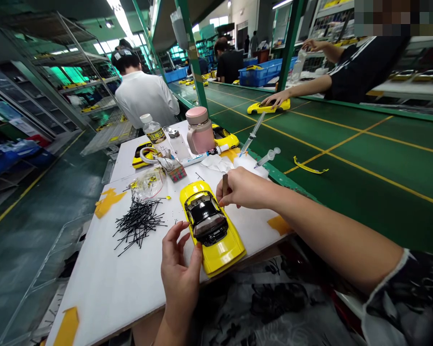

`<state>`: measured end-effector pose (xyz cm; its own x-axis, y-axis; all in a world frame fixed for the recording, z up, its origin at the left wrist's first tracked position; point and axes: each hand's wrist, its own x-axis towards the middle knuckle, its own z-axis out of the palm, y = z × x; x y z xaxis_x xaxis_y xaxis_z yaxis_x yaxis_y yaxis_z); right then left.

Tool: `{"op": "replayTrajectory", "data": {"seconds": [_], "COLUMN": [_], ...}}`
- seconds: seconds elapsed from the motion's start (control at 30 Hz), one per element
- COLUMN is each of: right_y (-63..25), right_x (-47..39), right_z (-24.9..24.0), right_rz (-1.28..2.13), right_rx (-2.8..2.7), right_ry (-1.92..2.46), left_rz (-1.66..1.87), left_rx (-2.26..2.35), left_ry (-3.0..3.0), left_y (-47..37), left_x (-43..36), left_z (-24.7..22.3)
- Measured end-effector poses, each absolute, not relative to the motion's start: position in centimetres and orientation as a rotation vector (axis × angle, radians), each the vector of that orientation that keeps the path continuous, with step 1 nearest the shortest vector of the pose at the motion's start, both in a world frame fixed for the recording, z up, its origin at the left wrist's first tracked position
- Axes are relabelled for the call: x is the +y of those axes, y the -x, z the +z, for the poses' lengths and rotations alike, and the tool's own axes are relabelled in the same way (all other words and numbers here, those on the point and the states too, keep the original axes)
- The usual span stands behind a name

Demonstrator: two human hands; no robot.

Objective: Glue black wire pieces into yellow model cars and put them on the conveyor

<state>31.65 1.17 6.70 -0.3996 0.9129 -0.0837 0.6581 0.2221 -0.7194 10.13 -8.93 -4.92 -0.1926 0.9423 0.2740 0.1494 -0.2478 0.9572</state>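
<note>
A yellow model car body (223, 254) with a black interior lies on the white work board in front of me. My left hand (182, 264) steadies it, fingers and thumb closed against its left side. At the car's right side, by the window edge, my right hand (241, 187) pinches a short, flat brown tool (225, 185); its lower end is hidden by the fingers. Left of the car is a pile of thin black strips (139, 222), and behind that a clear plastic bag (147, 182) with small yellow parts.
Behind the car stand a pink mug (199, 129), a clear bottle (153, 129) and a marker (205, 154). Two syringes (252, 134) stick up near the green conveyor (364, 178). Across it, a co-worker's hand (279, 97) touches another yellow car (261, 108).
</note>
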Motion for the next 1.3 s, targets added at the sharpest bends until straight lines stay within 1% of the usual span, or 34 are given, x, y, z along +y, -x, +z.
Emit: {"op": "replayTrajectory", "data": {"seconds": [0.43,0.57,0.67,0.8,0.87,1.0,1.3], "right_y": [-32.1,-32.7,-33.1,-32.8,-32.5,-32.2,-32.2], "right_x": [1.2,0.5,-1.1,-3.8,-4.9,-5.8,-6.0], "right_z": [6.6,6.7,5.2,0.6,-1.7,-3.8,-3.4], "right_rz": [1.002,0.954,0.872,0.830,0.814,0.763,0.762], "right_rx": [-2.117,-2.028,-1.779,-1.268,-1.119,-1.101,-1.258], "right_ry": [1.419,1.418,1.359,1.185,1.137,1.087,1.014], "left_rz": [1.499,1.495,1.498,1.503,1.502,1.499,1.498], "left_rx": [1.310,1.303,1.308,1.319,1.327,1.347,1.394], "left_ry": [-1.393,-1.401,-1.405,-1.401,-1.398,-1.397,-1.401], "left_y": [-10.1,-10.1,-10.0,-10.1,-10.2,-10.2,-10.3], "left_x": [-8.9,-8.9,-9.0,-9.0,-9.0,-9.0,-9.3], "left_z": [-4.8,-4.9,-4.9,-4.8,-4.7,-4.6,-4.5]}}
